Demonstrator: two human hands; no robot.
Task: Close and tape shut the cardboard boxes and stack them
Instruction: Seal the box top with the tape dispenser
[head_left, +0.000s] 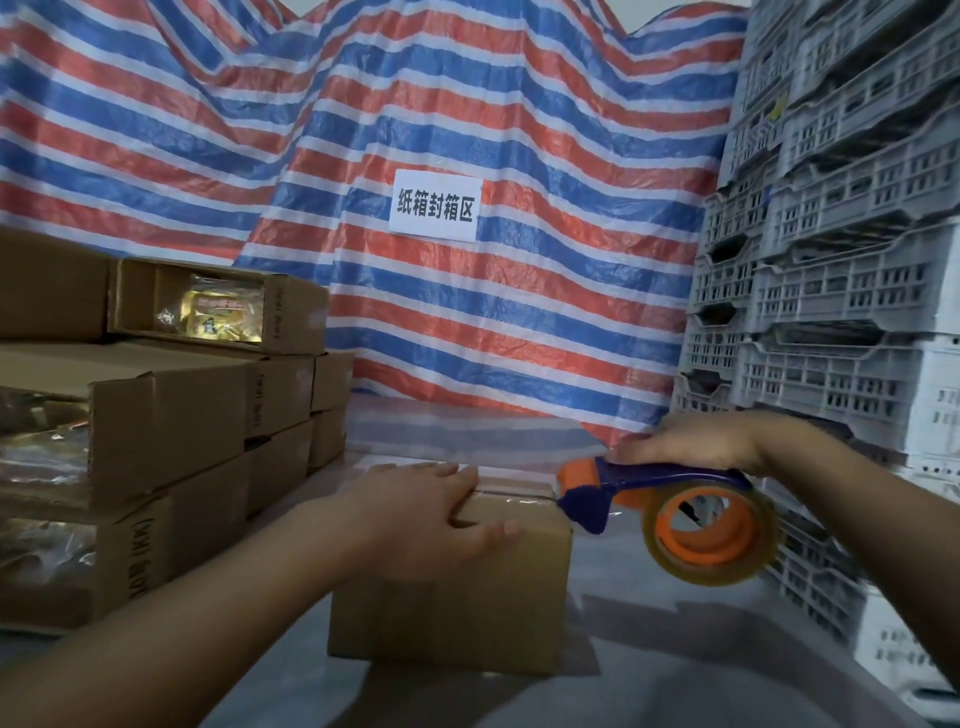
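Small cardboard box (457, 587) sits on the grey desk (649, 675) centre-front, flaps down, clear tape already glinting along the top seam at the right edge. Left hand (426, 514) lies over the top near corner, fingers fairly straight across the lid and thumb down the front face, pressing rather than clutching, so that grip reads open. Right hand (696, 441) is curled round the blue handle of the tape dispenser (670, 509), grip closed on it, its blue nose touching the box's top right edge, orange-cored roll hanging just beside the box. Box looks light, stiff at corners, lid likely springy until taped, so hold it down on the flaps near the seam; to lift, take opposite side walls, since the taped top may be slick. Left: stacked boxes (171, 426), some open with gold packets (223, 312) showing. Right: stacked grey plastic crates (841, 260). Behind: striped tarp (467, 338) with a paper sign (435, 205)
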